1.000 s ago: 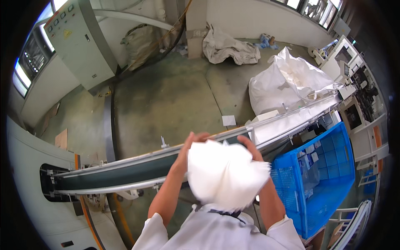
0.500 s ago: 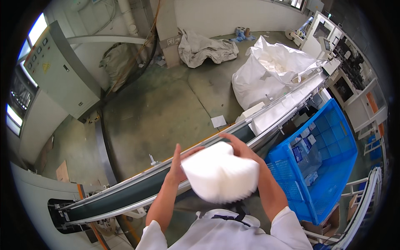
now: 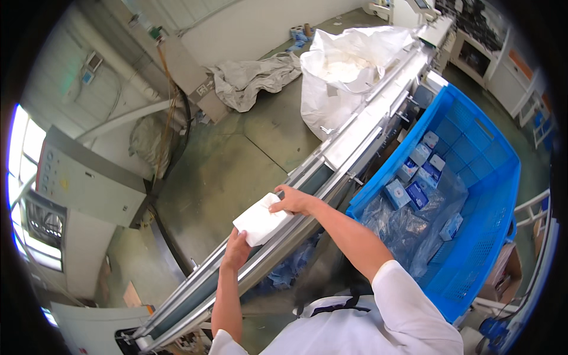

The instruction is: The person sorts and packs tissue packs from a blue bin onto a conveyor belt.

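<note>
Conveyor (image 3: 315, 183) beneath; paper stack (image 3: 262, 220) white, squared, blocky

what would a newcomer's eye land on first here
Probably the large blue plastic crate at right, with small blue-and-white boxes inside. Then the white rectangular stack between the left hand and right hand, over the green conveyor belt, and the bulky white sack beyond it.

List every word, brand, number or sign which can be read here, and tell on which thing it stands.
I copy no printed words; print shows as follows.
Pillar: dark marks near its foot, not copied.
Small boxes in the blue crate: print too small to read.
Cabinet: marks on its front, too blurred to read.
White stack: no print visible.
</note>
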